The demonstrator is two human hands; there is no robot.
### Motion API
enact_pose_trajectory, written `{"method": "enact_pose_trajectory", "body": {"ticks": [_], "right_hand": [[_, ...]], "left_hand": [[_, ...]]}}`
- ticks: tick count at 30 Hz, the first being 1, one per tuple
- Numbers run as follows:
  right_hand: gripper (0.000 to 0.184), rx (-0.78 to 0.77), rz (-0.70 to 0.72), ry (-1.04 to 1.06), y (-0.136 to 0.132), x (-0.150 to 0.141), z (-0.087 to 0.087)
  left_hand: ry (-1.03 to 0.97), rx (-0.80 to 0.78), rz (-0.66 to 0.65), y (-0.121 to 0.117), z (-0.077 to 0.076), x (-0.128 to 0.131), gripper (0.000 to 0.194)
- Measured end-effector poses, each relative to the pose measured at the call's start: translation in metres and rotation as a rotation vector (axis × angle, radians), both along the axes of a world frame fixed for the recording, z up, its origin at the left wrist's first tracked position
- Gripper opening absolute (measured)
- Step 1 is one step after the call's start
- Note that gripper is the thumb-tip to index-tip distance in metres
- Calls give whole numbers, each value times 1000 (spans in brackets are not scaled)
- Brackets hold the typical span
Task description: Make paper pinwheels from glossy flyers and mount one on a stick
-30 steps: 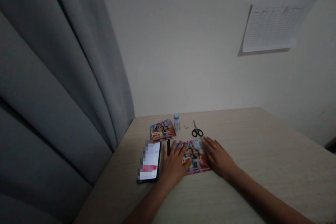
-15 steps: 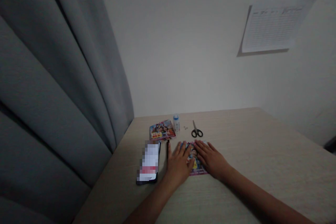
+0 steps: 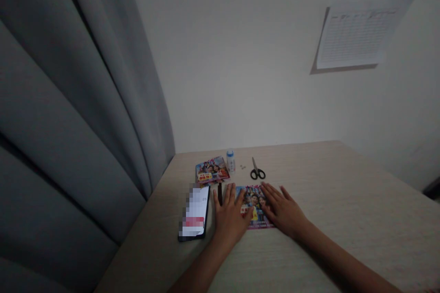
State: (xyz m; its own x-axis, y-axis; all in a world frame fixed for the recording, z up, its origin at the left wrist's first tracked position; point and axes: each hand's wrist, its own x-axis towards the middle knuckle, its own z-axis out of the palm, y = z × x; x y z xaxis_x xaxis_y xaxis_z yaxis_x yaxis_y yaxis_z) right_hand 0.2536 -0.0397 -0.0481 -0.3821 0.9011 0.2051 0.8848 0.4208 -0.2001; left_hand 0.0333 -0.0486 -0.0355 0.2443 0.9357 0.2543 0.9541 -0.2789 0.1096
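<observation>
**Left hand** [image 3: 231, 218] and **right hand** [image 3: 282, 210] lay flat and open, fingers spread, apart from each other; neither gripped anything. A glossy printed flyer [image 3: 255, 207] lay between them on the tabletop, the left thumb resting on its left part and the right fingertips on its right part. Just left of the left hand lay a slim black object [image 3: 220, 193], too dim to identify, and beyond it a smartphone [image 3: 194, 213] with a pixelated screen. Farther on the pale wood-grain table [image 3: 326, 192] lay a second flyer [image 3: 212, 170], a blue-capped white bottle [image 3: 230, 161], two tiny pale items [image 3: 243, 166] and black-handled scissors [image 3: 257, 169]. Behind stood a grey curtain [image 3: 68, 100] and a white wall [image 3: 240, 55] bearing a ruled paper sheet [image 3: 360, 32].
</observation>
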Motion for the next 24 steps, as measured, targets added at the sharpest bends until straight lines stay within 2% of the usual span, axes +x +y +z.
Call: {"method": "enact_pose_trajectory", "body": {"ticks": [8, 13, 17, 19, 24], "right_hand": [[57, -27, 38, 31, 0, 7, 3], [48, -19, 56, 20, 2, 12, 9], [49, -8, 130, 14, 4, 16, 15], [50, -23, 158, 22, 3, 19, 18], [46, -13, 127, 23, 2, 27, 17]], "left_hand": [[24, 18, 28, 6, -1, -4, 65], [9, 72, -37, 10, 4, -6, 48], [-30, 44, -132, 8, 10, -7, 34], [-53, 17, -164, 7, 13, -9, 34], [-61, -28, -181, 4, 17, -17, 44]]}}
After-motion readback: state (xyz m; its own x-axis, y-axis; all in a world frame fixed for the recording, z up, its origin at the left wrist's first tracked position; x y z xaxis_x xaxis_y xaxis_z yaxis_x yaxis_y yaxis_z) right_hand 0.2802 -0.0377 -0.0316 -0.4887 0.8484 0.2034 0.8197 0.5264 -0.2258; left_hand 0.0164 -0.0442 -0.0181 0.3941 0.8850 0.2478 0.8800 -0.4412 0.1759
